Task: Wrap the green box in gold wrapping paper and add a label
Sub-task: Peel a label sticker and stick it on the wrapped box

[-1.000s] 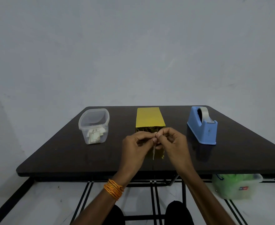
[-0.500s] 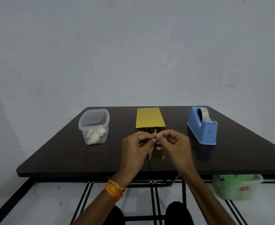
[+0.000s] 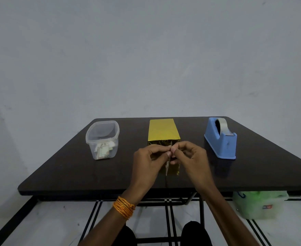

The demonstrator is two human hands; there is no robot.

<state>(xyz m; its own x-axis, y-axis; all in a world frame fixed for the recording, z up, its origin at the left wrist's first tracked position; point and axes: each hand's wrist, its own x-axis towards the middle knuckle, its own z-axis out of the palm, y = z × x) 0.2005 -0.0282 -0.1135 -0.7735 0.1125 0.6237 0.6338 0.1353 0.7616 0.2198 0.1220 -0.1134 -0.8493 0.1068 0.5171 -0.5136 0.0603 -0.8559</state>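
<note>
A box wrapped in gold paper [image 3: 163, 129] stands in the middle of the dark table [image 3: 75, 167]. Just in front of its near face, my left hand [image 3: 148, 163] and my right hand [image 3: 190, 159] meet fingertip to fingertip. Both pinch a small pale label [image 3: 168, 166] that hangs edge-on below the fingers, with a thin dark string trailing under it. The hands hide most of the box's near face. An orange thread band circles my left wrist.
A clear plastic tub [image 3: 102, 139] with several paper labels inside stands left of the box. A blue tape dispenser [image 3: 220, 138] stands to the right. A plastic container with green contents [image 3: 258, 205] sits on the floor under the table's right side.
The hands stay pinched together in front of the box. The label between them has turned slightly and hangs a little more to the left than one second ago.
</note>
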